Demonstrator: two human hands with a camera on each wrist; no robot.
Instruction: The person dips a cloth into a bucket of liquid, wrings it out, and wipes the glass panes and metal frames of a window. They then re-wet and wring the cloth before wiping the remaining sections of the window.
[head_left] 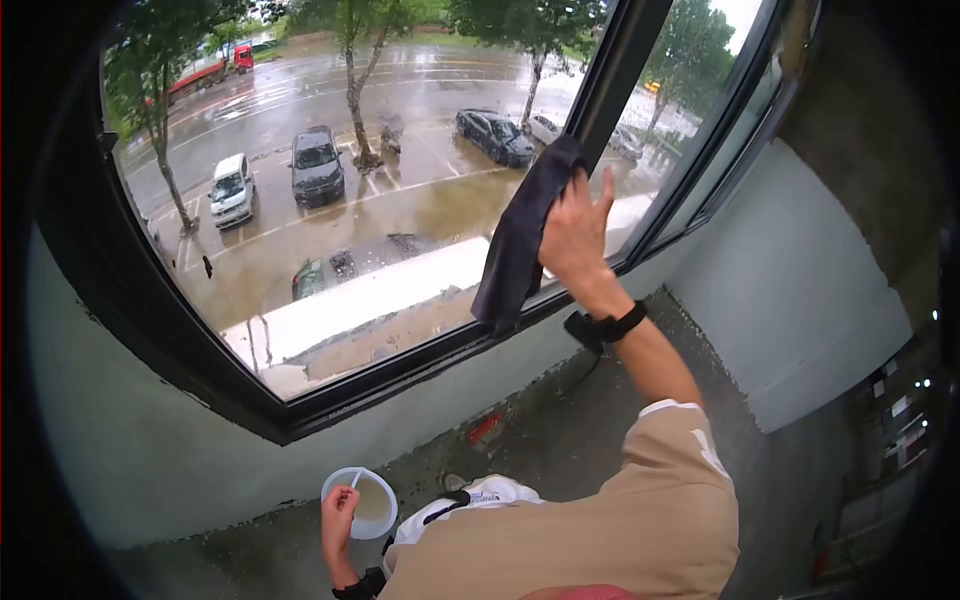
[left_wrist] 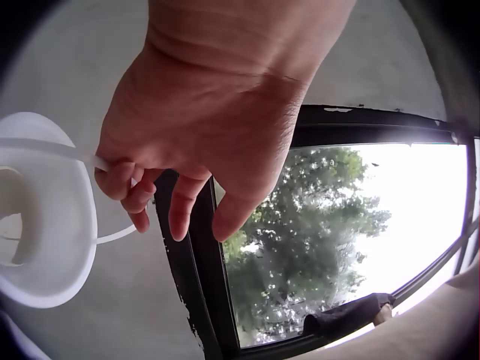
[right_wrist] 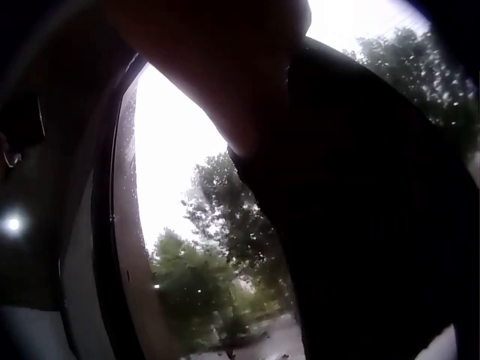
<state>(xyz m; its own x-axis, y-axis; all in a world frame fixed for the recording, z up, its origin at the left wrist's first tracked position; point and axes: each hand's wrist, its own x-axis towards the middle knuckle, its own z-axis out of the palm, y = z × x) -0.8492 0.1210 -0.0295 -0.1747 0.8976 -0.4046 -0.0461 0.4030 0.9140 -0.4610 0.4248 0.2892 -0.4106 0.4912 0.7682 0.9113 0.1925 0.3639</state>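
Note:
In the head view, my right hand (head_left: 575, 235) is raised at the window and grips a dark cloth (head_left: 522, 240), which hangs to the lower left across the glass (head_left: 420, 210). One finger sticks out beside the cloth; the other fingertips are hidden by it. Fabric fills much of the dark right wrist view, below the right hand (right_wrist: 225, 67). Low down, my left hand (head_left: 342, 503) holds the thin handle (left_wrist: 56, 148) of a white bucket (left_wrist: 82, 255). Some of its fingers curl round the handle, while others hang loose. Cloudy liquid (head_left: 373, 500) shows inside the bucket.
A black window frame (head_left: 370, 385) surrounds the panes, above a pale wall (head_left: 230, 470). Another light wall (head_left: 800, 290) stands to the right. A red object (head_left: 484, 428) lies on the grey floor by the wall. Outside are parked cars (head_left: 318, 165), trees and wet pavement.

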